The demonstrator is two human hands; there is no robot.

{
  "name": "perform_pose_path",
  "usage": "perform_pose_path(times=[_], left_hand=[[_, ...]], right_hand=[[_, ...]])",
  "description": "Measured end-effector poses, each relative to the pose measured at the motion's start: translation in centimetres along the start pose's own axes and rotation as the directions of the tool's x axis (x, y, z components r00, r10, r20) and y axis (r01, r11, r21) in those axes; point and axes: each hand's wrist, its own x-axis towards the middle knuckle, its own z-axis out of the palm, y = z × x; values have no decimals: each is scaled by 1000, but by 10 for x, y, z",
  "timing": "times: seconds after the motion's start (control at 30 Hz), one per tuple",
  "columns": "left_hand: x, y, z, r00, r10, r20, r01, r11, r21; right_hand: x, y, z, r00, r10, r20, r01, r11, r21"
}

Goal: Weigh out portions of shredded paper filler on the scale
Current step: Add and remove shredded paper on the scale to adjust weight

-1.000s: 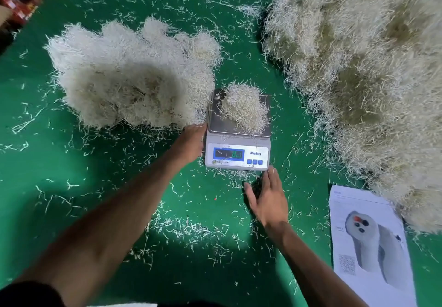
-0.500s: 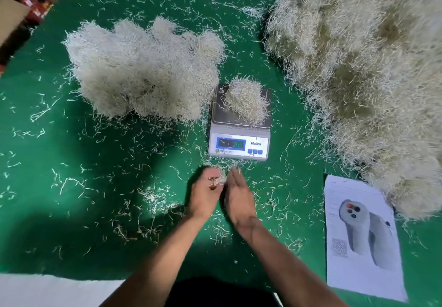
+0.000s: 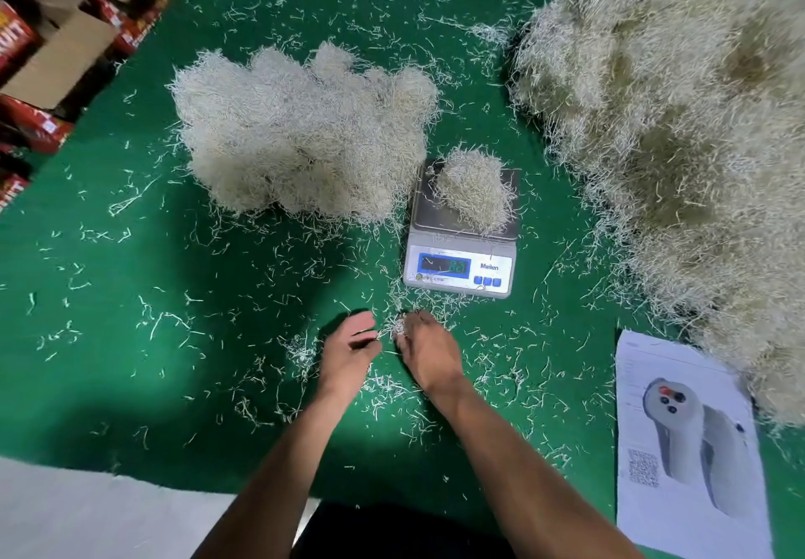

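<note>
Green mat (image 3: 130,319) strays are being gathered just before the scale (image 3: 459,269): left hand (image 3: 348,351) loosely spread, right hand (image 3: 429,351) pinching shreds (image 3: 397,327), probably to top up the portion (image 3: 475,190) piled there.

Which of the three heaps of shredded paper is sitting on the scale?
The smallest heap, resting on the scale platform. The medium pile lies on the green mat left of it, and the huge pile to its right.
</note>
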Motion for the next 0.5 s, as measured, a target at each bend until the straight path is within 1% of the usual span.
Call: perform_pose_path(times=[0.07,0.13,0.17,0.23,0.33,0.4,0.47,0.5], left_hand=[[3,7,4,1000,22,13,-22,1000,-6],[7,20,10,999,50,-5,-50,998,-44],[10,28,13,998,66,-17,-66,996,-65],[15,49,19,993,114,-21,-116,986,-118],[24,83,28,980,199,6,-197,972,-126],[31,99,33,974,226,-6,-224,963,-149],[35,111,37,974,224,-21,-224,957,-183],[37,115,38,974,223,-27,-224,954,-201]], right_hand=[[0,2,-3,1000,-4,22,2,998,57],[0,6,-19,1000,-17,-14,19,988,151],[-1,8,-33,998,-23,-64,36,977,208],[0,11,-71,975,-48,-219,111,952,284],[14,13,-144,908,-48,-416,200,922,332],[30,13,-193,839,-36,-544,222,934,280],[44,15,-231,779,-30,-626,226,946,235],[50,17,-244,768,-26,-639,220,949,227]])
